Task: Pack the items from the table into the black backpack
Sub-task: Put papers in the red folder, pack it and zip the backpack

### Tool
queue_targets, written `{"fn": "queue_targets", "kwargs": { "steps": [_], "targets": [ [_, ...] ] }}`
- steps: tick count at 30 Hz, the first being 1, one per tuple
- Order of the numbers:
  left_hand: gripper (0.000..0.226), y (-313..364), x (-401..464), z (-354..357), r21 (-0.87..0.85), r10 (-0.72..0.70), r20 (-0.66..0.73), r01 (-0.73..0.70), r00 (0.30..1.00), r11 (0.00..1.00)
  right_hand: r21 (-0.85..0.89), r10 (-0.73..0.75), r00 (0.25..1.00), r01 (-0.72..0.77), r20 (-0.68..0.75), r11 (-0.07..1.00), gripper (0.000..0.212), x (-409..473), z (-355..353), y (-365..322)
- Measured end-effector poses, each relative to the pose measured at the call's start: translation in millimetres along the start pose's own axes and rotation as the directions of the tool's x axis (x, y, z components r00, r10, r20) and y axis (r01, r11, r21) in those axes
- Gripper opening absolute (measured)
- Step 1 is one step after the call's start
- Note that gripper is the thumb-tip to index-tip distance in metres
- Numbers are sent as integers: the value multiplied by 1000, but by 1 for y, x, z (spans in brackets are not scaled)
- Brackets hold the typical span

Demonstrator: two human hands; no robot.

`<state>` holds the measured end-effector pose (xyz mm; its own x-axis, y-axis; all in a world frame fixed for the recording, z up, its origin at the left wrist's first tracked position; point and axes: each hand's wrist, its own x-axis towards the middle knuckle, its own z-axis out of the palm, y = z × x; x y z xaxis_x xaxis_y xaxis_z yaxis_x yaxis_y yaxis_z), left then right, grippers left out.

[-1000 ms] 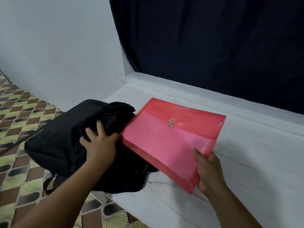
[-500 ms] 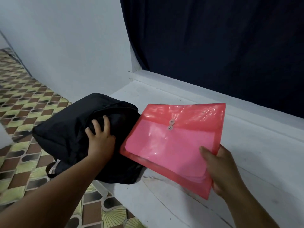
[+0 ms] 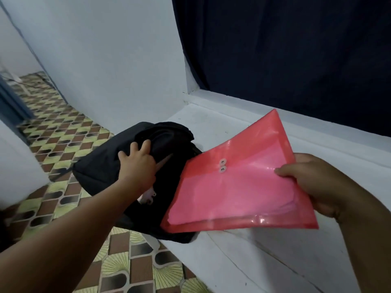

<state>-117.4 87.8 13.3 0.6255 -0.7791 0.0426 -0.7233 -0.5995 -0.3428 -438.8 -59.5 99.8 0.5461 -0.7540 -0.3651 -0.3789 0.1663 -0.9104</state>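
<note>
Head view: the left hand point(image 3: 137, 163) gripped the black backpack point(image 3: 101, 166) fabric at its opening — on the white bench point(image 3: 243, 261) edge. The right hand point(image 3: 313, 185) pinched a red envelope point(image 3: 239, 187), its corner against the opening.

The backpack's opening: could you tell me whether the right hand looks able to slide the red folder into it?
Probably yes: the left hand holds the black backpack open, and the red folder in the right hand points at the mouth.

Backpack point(image 3: 101, 166): black. Folder point(image 3: 237, 187): translucent red-pink. Table point(image 3: 275, 261): white. Curtain point(image 3: 296, 49): dark navy. Floor point(image 3: 63, 134): brown-green-black tile pattern.
</note>
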Motion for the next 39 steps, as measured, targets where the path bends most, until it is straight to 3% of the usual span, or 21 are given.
{"fn": "queue_targets", "kwargs": {
  "steps": [4,9,12,15,17,18,20,23,25,27,30,33,39],
  "targets": [
    [22,-12,5,0,-50,42,31,-41,999,998,-76,9,1000,-8,16,997,18,6,3,-11],
    [54,4,-6,23,59,132,16,-133,991,989,-90,41,999,-41,3,995,17,4,2,1],
    [34,9,-8,26,29,167,-103,-165,981,986,-68,46,999,-46,-3,997,19,3,-3,12],
    [10,12,-5,22,100,353,-315,-339,881,935,-50,37,999,-37,-8,998,20,3,-5,21],
    [20,22,-6,11,224,533,-283,-486,797,845,-46,34,999,-34,-12,998,20,4,-5,25],
    [30,28,-7,8,263,598,-172,-549,783,794,-42,34,999,-34,-14,999,20,5,-5,26],
    [35,39,-10,5,221,486,179,-516,856,828,-35,32,999,-32,-16,999,20,7,-6,27],
    [32,46,-2,-7,37,278,339,-308,899,951,-51,33,999,-33,-7,998,20,8,-6,29],
    [29,49,9,-8,-259,168,486,-42,858,965,-67,32,999,-32,1,997,20,8,-8,31],
    [29,48,15,-3,-453,114,587,209,802,866,-80,27,1000,-26,11,996,20,9,-11,32],
    [23,33,14,14,-577,23,399,231,917,784,-98,25,1000,-23,18,995,20,11,-12,34],
    [32,23,13,23,-372,5,133,46,991,927,-93,26,999,-24,26,995,22,14,-12,36],
    [40,37,20,37,2,81,201,-83,976,997,-99,25,999,-21,40,995,23,20,-13,35]
  ]
}}
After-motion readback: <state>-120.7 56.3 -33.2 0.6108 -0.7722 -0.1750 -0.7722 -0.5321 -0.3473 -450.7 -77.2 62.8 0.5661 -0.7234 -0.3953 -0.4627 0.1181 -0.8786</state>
